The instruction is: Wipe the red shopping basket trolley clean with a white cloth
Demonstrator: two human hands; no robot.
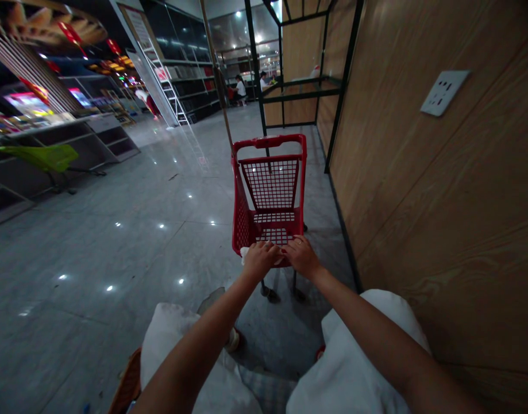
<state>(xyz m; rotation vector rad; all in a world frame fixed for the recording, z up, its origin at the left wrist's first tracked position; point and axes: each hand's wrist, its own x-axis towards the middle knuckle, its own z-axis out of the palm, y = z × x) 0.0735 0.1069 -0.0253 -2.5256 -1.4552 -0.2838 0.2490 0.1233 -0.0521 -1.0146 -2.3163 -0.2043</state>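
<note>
A red plastic shopping cart [270, 183] with a grid-patterned basket stands in front of my knees, its handle at the far end. My left hand [261, 256] is closed over the near edge of the cart, with a crumpled white cloth or tissue [244, 253] poking out beside it. Close by on the same edge, my right hand [302, 255] curls its fingers over the rim; a ring shows on one finger. The fingertips of both hands nearly meet. What lies beneath my palms is hidden.
A wood-panelled wall [401, 190] with a white socket plate [444, 92] rises on the right. Beyond the cart stands a black metal frame [300, 95]. A pole [218, 75] leans beside the cart. A ladder [171, 86], counters, a green cart [43, 156] and people are farther off.
</note>
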